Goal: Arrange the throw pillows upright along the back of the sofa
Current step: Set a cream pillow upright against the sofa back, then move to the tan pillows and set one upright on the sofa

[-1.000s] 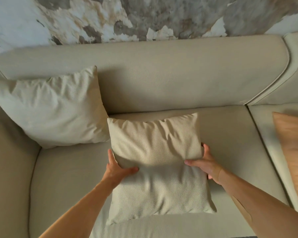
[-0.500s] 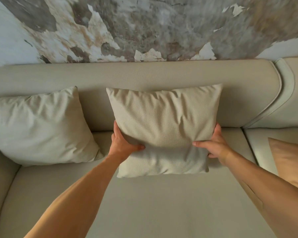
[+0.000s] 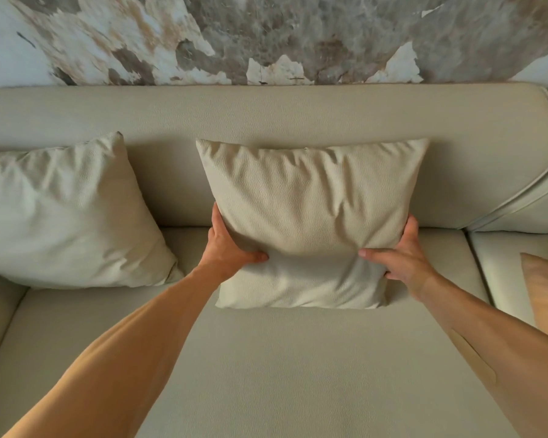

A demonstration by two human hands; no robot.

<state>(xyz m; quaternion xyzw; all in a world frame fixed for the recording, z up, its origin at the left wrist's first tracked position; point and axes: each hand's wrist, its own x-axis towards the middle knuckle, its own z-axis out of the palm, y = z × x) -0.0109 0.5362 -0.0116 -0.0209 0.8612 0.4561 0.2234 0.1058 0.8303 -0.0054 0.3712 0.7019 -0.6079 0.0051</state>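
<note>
Step in hand, judged: seating the centre pillow (image 3: pixel 310 216) upright against the sofa backrest (image 3: pixel 266 112). To be done well, the lower edge should be tucked back toward the seat-back crease so the pillow is not left sliding forward; both sides should be pressed evenly, and the top corners kept level before release. Release should be gentle, since soft filling is likely to slump.

Left to right: at 9 o'clock, the left pillow (image 3: pixel 67 216) is propped against the backrest, tilted, one corner pointing up, its lower corner resting on the seat cushion (image 3: pixel 266 358). It is apart from the centre pillow.

The left hand (image 3: pixel 231 248) is clamped on the centre pillow's left edge, thumb pressed into the front face, fingers hidden behind.

Centre pillow, at 12 o'clock from the hands: beige, square, pebbled fabric, creased and pinched inward between the thumbs. The top edge is touching the backrest, the bottom edge resting on the seat cushion. It leans back, near upright, roughly level.

The right hand (image 3: pixel 402 257) is clamped on the right edge likewise, thumb on the front, fingers wrapped behind.

At 3 o'clock, an orange pillow (image 3: pixel 544 289) is partly seen on the next seat, cut by the frame edge; whether it lies flat cannot be told. It is judged not yet placed.
</note>
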